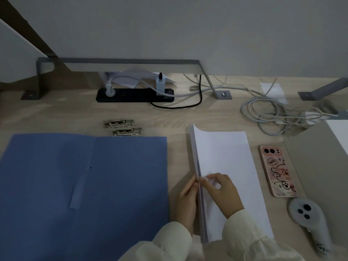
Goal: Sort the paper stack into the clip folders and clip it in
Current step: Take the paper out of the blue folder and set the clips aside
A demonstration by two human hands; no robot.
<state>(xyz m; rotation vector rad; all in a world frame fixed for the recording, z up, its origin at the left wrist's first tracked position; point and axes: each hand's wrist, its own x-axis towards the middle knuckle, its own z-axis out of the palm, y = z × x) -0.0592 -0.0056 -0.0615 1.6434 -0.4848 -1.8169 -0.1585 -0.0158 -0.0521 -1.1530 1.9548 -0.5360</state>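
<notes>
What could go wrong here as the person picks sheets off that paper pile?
1. The left hand and right hand pinch the paper stack's left edge; too many sheets may lift together, or the stack may fan out of line.
2. The phone lies close beside the stack, so a sliding sheet could nudge it.
3. The two clips sit loose behind the open folder; moving it could push them away.

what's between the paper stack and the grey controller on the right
In the head view, a pink phone lies face down on the desk between the paper stack and the grey controller.
</notes>
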